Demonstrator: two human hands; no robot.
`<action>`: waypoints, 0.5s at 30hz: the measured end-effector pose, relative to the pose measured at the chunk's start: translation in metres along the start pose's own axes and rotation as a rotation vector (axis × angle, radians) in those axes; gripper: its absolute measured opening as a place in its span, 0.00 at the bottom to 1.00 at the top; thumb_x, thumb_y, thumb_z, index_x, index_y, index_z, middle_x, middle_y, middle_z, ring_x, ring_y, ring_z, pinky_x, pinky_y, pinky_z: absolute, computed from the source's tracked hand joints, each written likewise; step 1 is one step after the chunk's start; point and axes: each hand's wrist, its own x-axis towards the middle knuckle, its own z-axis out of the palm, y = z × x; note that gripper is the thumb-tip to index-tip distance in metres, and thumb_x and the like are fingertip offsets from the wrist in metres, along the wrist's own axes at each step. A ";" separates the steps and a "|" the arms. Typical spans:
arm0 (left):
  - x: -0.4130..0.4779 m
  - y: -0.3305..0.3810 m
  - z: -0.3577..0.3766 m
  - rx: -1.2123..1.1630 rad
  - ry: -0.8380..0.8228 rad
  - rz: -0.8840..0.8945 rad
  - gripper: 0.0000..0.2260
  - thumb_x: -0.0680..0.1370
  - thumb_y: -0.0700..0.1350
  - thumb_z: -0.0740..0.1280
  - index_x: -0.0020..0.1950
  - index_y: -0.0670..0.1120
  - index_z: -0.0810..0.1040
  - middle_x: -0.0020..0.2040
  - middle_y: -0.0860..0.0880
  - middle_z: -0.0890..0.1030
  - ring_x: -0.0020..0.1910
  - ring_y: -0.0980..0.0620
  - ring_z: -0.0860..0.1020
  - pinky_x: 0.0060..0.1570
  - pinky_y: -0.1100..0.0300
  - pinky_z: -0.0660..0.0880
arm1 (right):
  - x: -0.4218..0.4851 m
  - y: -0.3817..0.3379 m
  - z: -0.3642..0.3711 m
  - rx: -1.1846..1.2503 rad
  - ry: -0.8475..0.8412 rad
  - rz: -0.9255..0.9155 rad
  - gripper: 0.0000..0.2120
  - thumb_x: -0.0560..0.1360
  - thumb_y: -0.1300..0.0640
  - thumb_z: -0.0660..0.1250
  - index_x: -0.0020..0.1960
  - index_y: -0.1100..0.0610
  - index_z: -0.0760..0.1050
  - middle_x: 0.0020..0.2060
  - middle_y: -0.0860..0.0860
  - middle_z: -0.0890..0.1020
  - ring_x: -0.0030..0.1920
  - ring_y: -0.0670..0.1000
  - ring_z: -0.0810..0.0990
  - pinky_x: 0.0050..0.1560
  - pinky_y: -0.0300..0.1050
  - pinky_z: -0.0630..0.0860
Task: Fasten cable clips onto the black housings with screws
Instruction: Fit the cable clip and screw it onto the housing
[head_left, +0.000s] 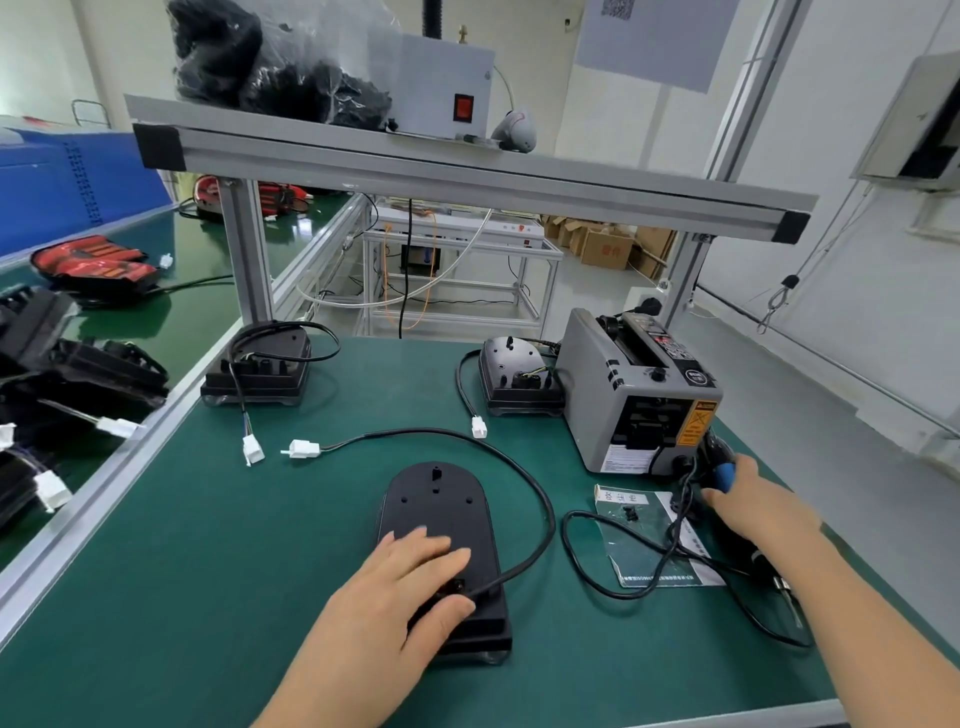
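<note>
A black housing (434, 499) lies flat on the green mat in front of me, its cable (540, 499) looping right and back to a white plug (303, 448). My left hand (400, 582) rests flat on the housing's near half, fingers straight, thumb by the cable exit. My right hand (753, 509) grips the blue-and-black electric screwdriver (724, 470) lying at the right, its bit end (789, 603) pointing toward me. A small black cable clip (630, 513) sits on a clear bag (649, 540) beside that hand.
Two more black housings (260, 369) (519, 379) with cables stand at the back of the mat. A grey tape dispenser (639, 395) sits at the right. More housings (78, 374) pile up on the left bench. An aluminium shelf frame (467, 176) spans overhead.
</note>
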 end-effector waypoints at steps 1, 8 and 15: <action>-0.001 0.000 0.001 0.019 -0.015 0.004 0.20 0.76 0.59 0.56 0.59 0.54 0.81 0.59 0.60 0.78 0.65 0.61 0.71 0.69 0.71 0.51 | -0.001 0.001 0.001 0.005 0.014 -0.006 0.30 0.78 0.39 0.57 0.73 0.50 0.51 0.40 0.50 0.77 0.39 0.52 0.77 0.36 0.44 0.72; -0.004 0.000 0.008 0.053 0.018 -0.001 0.17 0.75 0.57 0.58 0.54 0.54 0.83 0.54 0.59 0.81 0.60 0.54 0.78 0.69 0.65 0.52 | -0.005 0.005 0.004 0.046 0.059 -0.027 0.27 0.78 0.44 0.58 0.72 0.52 0.53 0.44 0.52 0.78 0.43 0.53 0.78 0.42 0.46 0.76; -0.003 -0.006 0.008 0.004 0.068 0.054 0.25 0.80 0.62 0.49 0.47 0.54 0.84 0.52 0.60 0.81 0.59 0.54 0.78 0.69 0.65 0.56 | -0.009 0.007 -0.005 0.043 0.074 -0.053 0.26 0.78 0.45 0.58 0.73 0.52 0.56 0.60 0.54 0.76 0.54 0.56 0.77 0.52 0.52 0.77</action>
